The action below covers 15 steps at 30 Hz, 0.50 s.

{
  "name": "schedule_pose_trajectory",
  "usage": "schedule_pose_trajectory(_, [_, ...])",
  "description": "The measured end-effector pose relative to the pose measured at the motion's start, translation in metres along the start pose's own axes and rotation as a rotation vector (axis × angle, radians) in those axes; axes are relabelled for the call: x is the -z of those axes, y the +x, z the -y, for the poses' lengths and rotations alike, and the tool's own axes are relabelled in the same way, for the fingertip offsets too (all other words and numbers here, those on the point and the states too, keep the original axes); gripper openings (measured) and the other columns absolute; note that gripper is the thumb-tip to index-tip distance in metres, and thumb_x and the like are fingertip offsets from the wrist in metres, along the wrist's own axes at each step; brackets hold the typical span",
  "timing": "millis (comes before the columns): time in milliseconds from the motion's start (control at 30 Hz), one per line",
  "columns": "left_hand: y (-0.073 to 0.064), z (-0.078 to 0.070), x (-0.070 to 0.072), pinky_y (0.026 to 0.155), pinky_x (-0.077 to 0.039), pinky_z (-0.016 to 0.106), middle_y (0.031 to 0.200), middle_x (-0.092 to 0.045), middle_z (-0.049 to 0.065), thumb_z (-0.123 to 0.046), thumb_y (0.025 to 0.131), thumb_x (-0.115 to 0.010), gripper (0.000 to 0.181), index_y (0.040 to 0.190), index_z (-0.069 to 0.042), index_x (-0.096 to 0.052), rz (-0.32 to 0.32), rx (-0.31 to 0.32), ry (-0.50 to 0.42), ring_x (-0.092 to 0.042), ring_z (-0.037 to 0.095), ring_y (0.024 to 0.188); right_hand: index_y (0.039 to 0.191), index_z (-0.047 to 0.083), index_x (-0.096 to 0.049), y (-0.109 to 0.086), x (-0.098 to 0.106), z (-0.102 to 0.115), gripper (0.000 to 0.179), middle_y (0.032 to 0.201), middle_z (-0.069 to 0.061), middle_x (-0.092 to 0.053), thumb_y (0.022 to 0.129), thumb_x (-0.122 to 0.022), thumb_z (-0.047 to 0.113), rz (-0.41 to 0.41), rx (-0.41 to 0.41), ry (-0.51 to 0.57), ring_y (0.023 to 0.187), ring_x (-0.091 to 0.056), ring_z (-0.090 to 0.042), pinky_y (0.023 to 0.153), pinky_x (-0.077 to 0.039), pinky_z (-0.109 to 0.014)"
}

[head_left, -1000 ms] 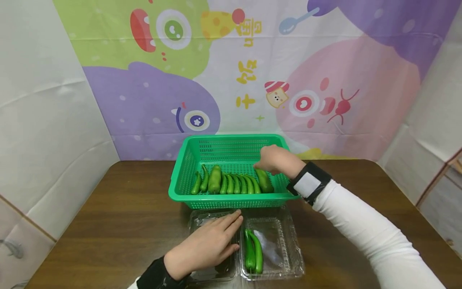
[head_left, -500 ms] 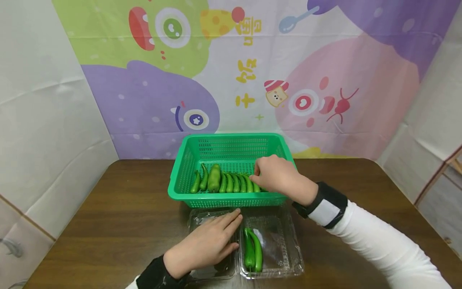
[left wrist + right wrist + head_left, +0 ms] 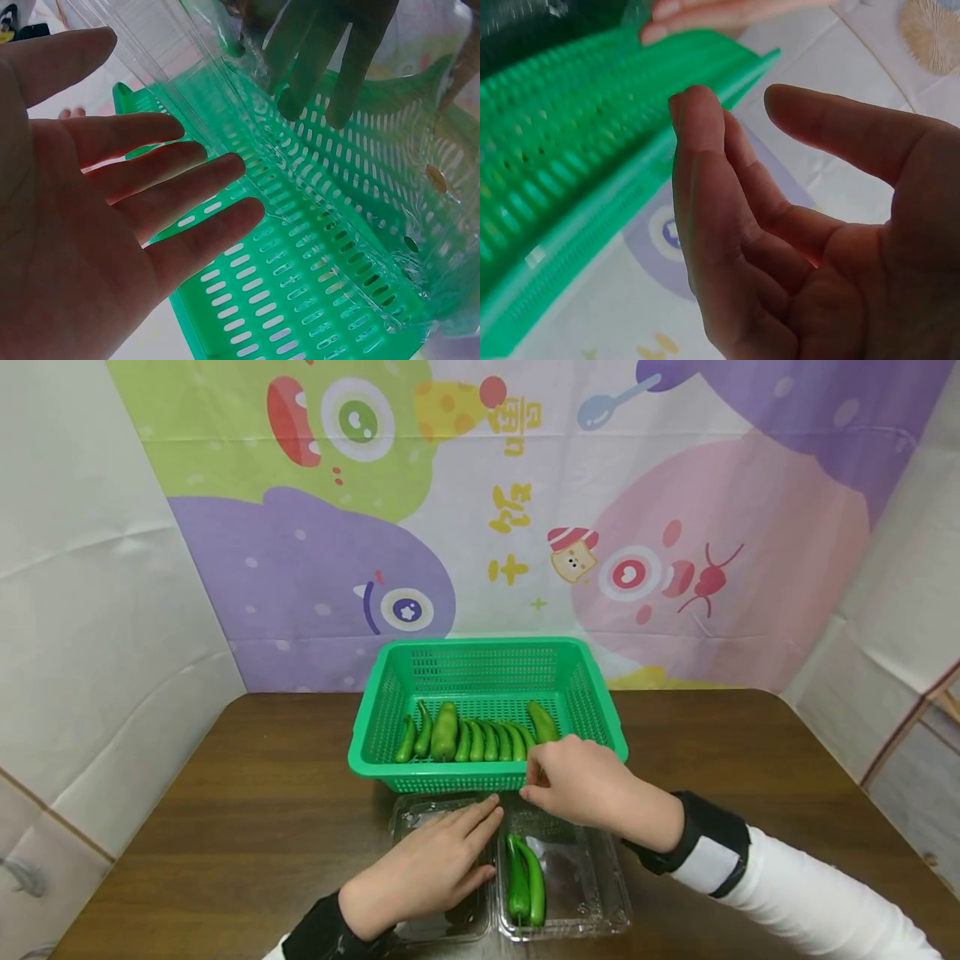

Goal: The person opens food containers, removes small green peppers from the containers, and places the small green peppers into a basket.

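Observation:
My left hand (image 3: 427,872) lies over the left half of a clear plastic clamshell box (image 3: 558,935), fingers straight. In the left wrist view its fingers (image 3: 180,244) are spread beside the clear plastic. Two slim green chili peppers (image 3: 536,885) lie side by side in the box's right half. My right hand (image 3: 592,785) hangs over the front rim of the green basket (image 3: 450,770) and the back of the box. Its fingers are bent, with a gap to the thumb (image 3: 825,124) and nothing between them in the right wrist view.
Inside the basket, several slim green peppers (image 3: 491,742) lie in a row. A thicker green pepper (image 3: 446,732) lies left of them, another thick one (image 3: 540,720) to the right. A patterned cloth (image 3: 510,593) hangs behind the brown wooden table (image 3: 285,777).
My right hand has come from the basket's right side toward me, over its front rim to the box, uncovering the thick right-hand pepper. The left hand has stayed in place.

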State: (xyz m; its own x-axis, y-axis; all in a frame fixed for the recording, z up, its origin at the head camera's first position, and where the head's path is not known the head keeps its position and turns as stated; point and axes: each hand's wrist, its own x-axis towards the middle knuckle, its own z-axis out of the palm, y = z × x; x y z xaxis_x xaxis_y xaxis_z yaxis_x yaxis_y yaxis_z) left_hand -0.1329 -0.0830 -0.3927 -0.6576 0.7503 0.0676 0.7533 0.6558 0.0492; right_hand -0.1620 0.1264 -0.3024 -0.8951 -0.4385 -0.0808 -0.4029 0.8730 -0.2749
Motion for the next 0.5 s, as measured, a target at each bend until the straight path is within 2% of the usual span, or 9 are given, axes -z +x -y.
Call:
schedule_pose_trajectory(200, [-0.001,0.0,0.0,0.097,-0.048,0.042,0.15,-0.038,0.012,-0.04,0.096,-0.054,0.061,0.144,-0.005,-0.04,-0.023,-0.008,0.003,-0.051,0.025,0.127,0.076,0.018,-0.064,-0.009,-0.016,-0.004,0.013,0.063,0.01,-0.056,0.085,-0.072,0.024,0.062,0.027,0.043,0.054,-0.051,-0.006,0.05,-0.044,-0.027])
schedule_pose_trajectory(500, [-0.001,-0.001,0.002,0.097,-0.048,0.042,0.15,-0.037,0.012,-0.04,0.096,-0.053,0.061,0.145,-0.006,-0.04,0.002,0.001,-0.014,-0.05,0.025,0.128,0.074,0.017,-0.065,-0.012,-0.036,-0.008,0.013,0.063,0.009,-0.057,0.084,-0.073,0.021,0.155,0.039,0.074,0.052,-0.052,-0.007,0.049,-0.045,-0.027])
